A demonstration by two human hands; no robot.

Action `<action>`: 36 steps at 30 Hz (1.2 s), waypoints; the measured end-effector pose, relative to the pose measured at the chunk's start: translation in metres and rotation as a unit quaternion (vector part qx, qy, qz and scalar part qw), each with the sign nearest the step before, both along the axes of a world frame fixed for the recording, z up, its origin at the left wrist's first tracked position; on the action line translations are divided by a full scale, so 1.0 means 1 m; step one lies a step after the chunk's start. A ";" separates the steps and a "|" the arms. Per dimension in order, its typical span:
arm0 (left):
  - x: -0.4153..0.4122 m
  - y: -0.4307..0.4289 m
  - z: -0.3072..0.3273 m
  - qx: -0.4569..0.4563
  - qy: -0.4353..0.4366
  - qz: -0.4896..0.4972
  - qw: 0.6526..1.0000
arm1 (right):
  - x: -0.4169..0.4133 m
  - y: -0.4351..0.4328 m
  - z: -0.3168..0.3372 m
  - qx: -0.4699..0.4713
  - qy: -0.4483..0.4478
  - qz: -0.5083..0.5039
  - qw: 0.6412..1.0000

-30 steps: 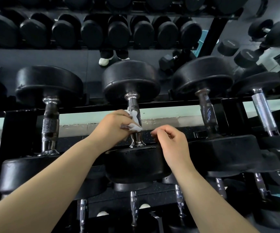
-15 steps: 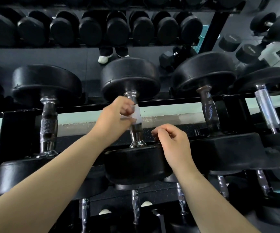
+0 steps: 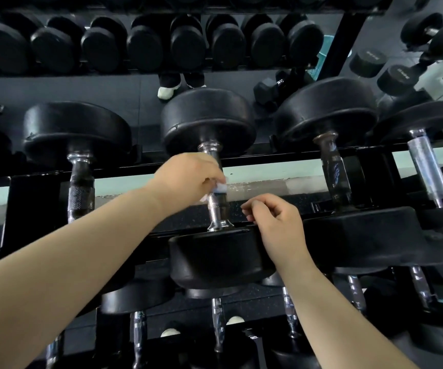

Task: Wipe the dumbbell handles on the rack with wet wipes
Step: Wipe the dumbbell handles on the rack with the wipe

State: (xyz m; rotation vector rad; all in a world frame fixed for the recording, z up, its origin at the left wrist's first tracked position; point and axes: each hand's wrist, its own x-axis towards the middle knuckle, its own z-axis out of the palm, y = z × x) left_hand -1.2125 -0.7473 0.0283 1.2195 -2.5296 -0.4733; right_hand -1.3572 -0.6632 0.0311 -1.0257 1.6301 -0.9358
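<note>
Gym weights corner, speckled dark rubber floor, pale green wall strip showing through behind the black steel rack. Row of smaller black dumbbells runs across top of view, white shoe just under them. Lower tier chrome handles at bottom. Big dumbbells lie front to back on the rack, a head at each end, so each handle spans the gap and can be reached from above without lifting

Left hand wraps the upper part of the knurled chrome handle of the middle dumbbell, fingers curled round it with the white wet wipe squeezed against the metal, only a small edge poking out. Full wrap grip probably so the wipe covers the bar all round in one stroke. Handle sits between far round black rubber head and near black rubber head, dumbbell resting on rack

Right hand just beside the handle's lower collar, over the near head, fingers loosely curled, thumb near index tip, nothing seen in it. Cannot tell if it touches the head, likely steadying or waiting

Neighbours: dark knurled handle on the left, dull brown handle on the right, bright handle far right, no wipe on any, cleaned or not cannot tell
</note>
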 end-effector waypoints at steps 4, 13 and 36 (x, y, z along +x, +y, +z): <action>0.004 0.019 -0.007 0.016 0.009 -0.122 0.992 | 0.000 -0.001 -0.001 -0.003 0.012 0.001 1.000; 0.005 -0.013 -0.009 0.049 0.143 0.220 0.964 | -0.001 0.001 0.000 -0.007 0.012 0.010 1.000; 0.006 0.023 -0.012 0.221 0.301 0.312 0.874 | 0.000 -0.002 -0.003 -0.020 0.034 0.012 0.999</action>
